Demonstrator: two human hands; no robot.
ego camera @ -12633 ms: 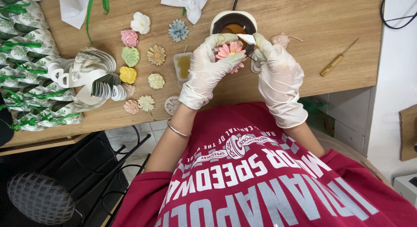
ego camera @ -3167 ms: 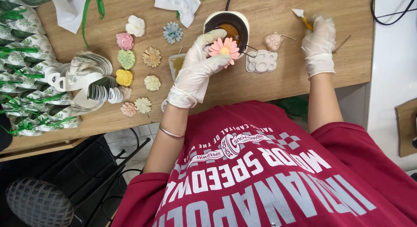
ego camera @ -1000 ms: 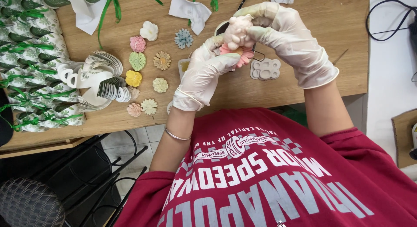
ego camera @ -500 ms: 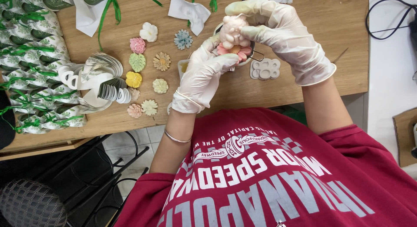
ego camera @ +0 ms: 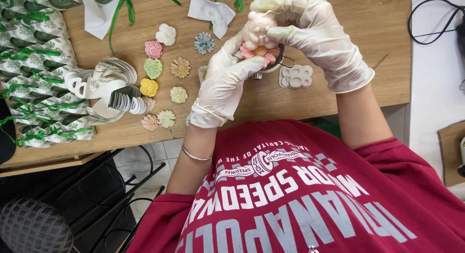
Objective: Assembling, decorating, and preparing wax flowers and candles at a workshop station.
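Both my hands wear thin white gloves and meet above the wooden table [ego camera: 339,20]. My left hand [ego camera: 225,81] holds a pink flower-shaped piece [ego camera: 261,53] with a yellow centre. My right hand [ego camera: 315,35] presses a small pale pink moulded figure [ego camera: 256,30] down against the top of that flower. A dark round pot is mostly hidden under my hands.
Several small coloured flower pieces [ego camera: 167,76] lie in rows to the left. A grey silicone mould [ego camera: 296,76] lies right of my hands. Stacked patterned paper tags [ego camera: 104,91] and wrapped packets with green ribbon [ego camera: 29,64] fill the left side. Black cables [ego camera: 436,20] lie at far right.
My right hand came back from the table's right side to the pink flower and now holds a pale moulded figure on it. My left hand kept the flower throughout.
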